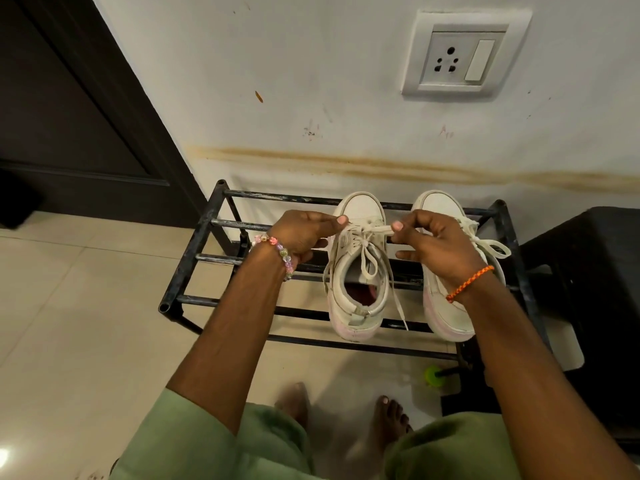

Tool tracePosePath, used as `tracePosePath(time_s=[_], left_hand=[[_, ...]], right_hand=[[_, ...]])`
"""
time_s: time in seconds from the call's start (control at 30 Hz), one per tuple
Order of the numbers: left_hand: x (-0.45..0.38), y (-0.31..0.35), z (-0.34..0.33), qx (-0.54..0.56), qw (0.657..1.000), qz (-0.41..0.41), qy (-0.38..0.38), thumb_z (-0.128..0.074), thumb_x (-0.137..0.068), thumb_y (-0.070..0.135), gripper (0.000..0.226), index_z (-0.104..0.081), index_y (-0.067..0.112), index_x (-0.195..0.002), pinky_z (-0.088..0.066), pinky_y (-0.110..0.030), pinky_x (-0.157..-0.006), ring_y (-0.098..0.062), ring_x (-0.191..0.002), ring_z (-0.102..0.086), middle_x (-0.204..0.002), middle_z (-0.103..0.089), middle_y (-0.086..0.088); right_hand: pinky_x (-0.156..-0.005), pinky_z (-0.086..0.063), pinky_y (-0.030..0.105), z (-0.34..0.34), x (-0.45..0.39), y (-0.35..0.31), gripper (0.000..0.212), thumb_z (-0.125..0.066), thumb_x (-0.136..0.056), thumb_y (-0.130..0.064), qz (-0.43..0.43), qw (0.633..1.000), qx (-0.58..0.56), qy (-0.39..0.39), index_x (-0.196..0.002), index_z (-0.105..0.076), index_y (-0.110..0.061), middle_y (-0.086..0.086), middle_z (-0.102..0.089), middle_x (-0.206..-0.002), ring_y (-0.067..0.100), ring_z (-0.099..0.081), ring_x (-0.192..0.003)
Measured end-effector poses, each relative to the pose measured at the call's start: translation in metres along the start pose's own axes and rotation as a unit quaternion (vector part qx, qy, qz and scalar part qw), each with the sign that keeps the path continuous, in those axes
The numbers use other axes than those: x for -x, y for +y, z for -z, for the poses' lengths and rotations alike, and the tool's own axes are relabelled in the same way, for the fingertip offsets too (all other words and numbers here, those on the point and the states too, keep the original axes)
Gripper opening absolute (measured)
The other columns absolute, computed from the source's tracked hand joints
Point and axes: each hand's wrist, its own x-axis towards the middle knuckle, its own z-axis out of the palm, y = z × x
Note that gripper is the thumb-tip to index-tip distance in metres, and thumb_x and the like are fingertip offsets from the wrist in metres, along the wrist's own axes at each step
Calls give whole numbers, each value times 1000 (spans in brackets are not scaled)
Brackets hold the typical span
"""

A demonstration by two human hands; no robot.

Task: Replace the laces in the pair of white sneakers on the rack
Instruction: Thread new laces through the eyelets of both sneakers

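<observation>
So the two white sneakers are sitting side by side on the top bars of a black metal shoe rack (pixel 204 233), toes pointing at the wall, heels hanging right at the front rail. The left sneaker (pixel 358 282) is the one getting worked on: its lace (pixel 375 231) is being pulled sideways across the eyelets, with a loop drooping into the shoe opening and a loose end trailing down past the heel edge. The left hand (pixel 299 233) is pinching the lace on the left side between thumb and curled fingers, and the right hand (pixel 438 242) is pinching the other end the same way, partly covering the right sneaker (pixel 441 317), which is showing its own lace in a bow. A beaded bracelet (pixel 280 252) is sitting on the left wrist, an orange thread band (pixel 469 284) on the right. The left half of the rack is lying bare, with open tile floor (pixel 69 306) beside it. A dark stool (pixel 588 271) is crowding the right end, and a wall socket (pixel 464 53) is sitting up on the scuffed wall.
</observation>
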Motion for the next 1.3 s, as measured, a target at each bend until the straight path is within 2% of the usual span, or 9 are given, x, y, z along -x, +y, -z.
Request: tracePosePath(time_s=[0.13, 0.27, 0.47, 0.63, 0.8, 0.9, 1.07, 1.2, 1.3], left_hand=[[1, -3, -4, 73, 996, 56, -2, -64, -88, 18, 17, -57, 5, -82, -56, -39, -69, -28, -86, -59, -94, -62, -12], [3, -2, -4, 126, 991, 54, -7, -56, -94, 11, 17, -50, 2, -81, -56, -42, -57, -30, -79, -59, -88, -57, -10], [1, -8, -6, 138, 988, 62, 3, -50, -97, 9, 18, -50, 0, -81, -56, -40, -56, -28, -77, -57, -92, -55, -15], [-1, -11, -5, 137, 989, 58, 6, -49, -97, 9, 17, -51, 0, -82, -57, -41, -63, -26, -76, -58, -91, -56, -16], [-1, -13, -6, 154, 986, 56, 7, -49, -97, 8, 15, -48, 0, -84, -57, -38, -57, -26, -74, -57, -91, -55, -16], [0, -13, -8, 159, 986, 55, 5, -48, -97, 7, 15, -47, 1, -83, -57, -38, -56, -25, -72, -58, -86, -55, -14], [2, -12, -6, 143, 988, 59, 13, -49, -96, 8, 13, -48, 1, -86, -58, -40, -59, -27, -78, -59, -96, -55, -16], [0, -12, 2, 70, 996, 46, -13, -57, -94, 23, 28, -54, -2, -107, -57, -41, -80, -32, -103, -58, -122, -56, -18], [-4, -14, 6, 25, 999, 30, 19, -57, -92, 33, 58, -35, 8, -139, -49, -38, -93, -30, -121, -49, -139, -44, -13]], right_hand=[[-62, -60, 33, 1, 7, 3, 26, -46, -96, -2, -97, 984, -147, -5, -71, -44, -8, 7, -58, -85, 19, -69, -78], [-60, -60, 34, 0, 13, 4, 28, -42, -97, 1, -120, 973, -200, 10, -70, -42, -7, 9, -58, -84, 17, -72, -72], [-53, -59, 36, -13, 19, 10, 29, -42, -97, 4, -114, 958, -241, 105, -69, -41, -7, 11, -52, -84, 20, -65, -80], [-51, -59, 35, -21, 20, 13, 31, -43, -96, 3, -111, 952, -237, 161, -67, -40, -7, 21, -46, -103, 27, -58, -95], [-50, -58, 33, -26, 21, 15, 31, -42, -96, 4, -117, 943, -245, 192, -67, -38, -8, 16, -43, -88, 27, -52, -95], [-50, -58, 33, -31, 23, 14, 33, -42, -96, 5, -117, 936, -244, 226, -66, -37, -9, 17, -42, -102, 31, -53, -105], [-48, -58, 33, -32, 24, 15, 32, -43, -96, 2, -126, 931, -256, 229, -66, -37, -9, 19, -48, -101, 27, -60, -95], [-56, -59, 37, -18, 21, 14, 26, -47, -98, -15, -75, 968, -83, 223, -74, -52, -7, 9, -61, -81, 17, -65, -77], [-72, -58, 42, -7, 14, 19, 12, -50, -92, -7, -61, 978, 95, 175, -97, -61, -6, 19, -66, -93, 28, -66, -86]])
